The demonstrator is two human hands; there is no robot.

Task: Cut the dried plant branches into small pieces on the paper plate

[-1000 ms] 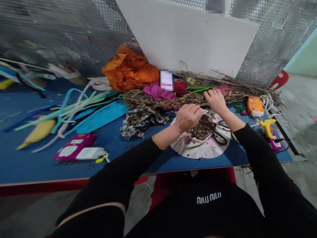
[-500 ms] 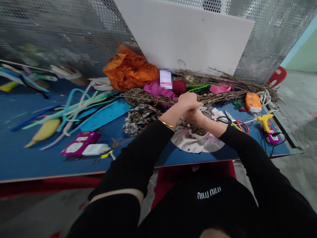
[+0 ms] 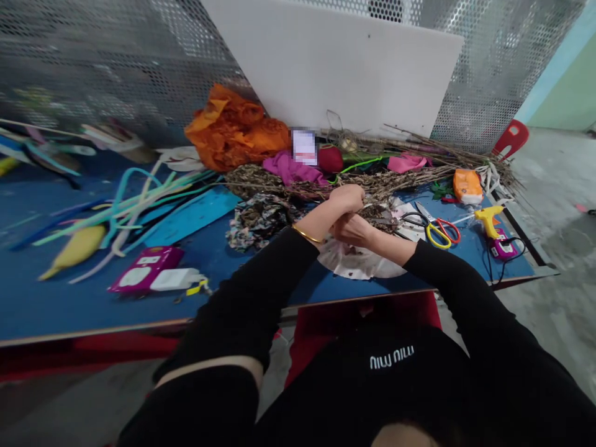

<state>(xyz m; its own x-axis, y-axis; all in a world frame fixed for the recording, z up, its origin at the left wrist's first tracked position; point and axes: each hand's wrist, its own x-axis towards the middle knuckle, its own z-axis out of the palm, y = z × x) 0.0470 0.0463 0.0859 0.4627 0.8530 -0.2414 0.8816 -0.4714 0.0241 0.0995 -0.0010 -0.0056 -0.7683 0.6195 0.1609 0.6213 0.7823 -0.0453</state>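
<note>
The rounded white sheet lay at the near edge of the blue tabletop, in front of the person, with brown dried plant bits strewn at its far part. The left hand was laid over the right hand, the two touching just above the sheet; both were closed in on themselves, and whatever they pinched was hidden between them.

The work looked partway along, to my judgement: dried bits were already on the sheet but lay loose, and nothing in view was tied or fixed around them. Plenty of dried stems remained in a long heap just beyond the hands.

Right of the sheet, black-handled scissors and scissors with a red and a yellow handle lay unheld. Farther right stood a yellow glue gun, untouched, with an orange packet beyond it. Just left of the hands was a crumpled patterned cloth. On the far side sat purple cloth and crumpled orange wrapping; a purple box lay near left.
</note>
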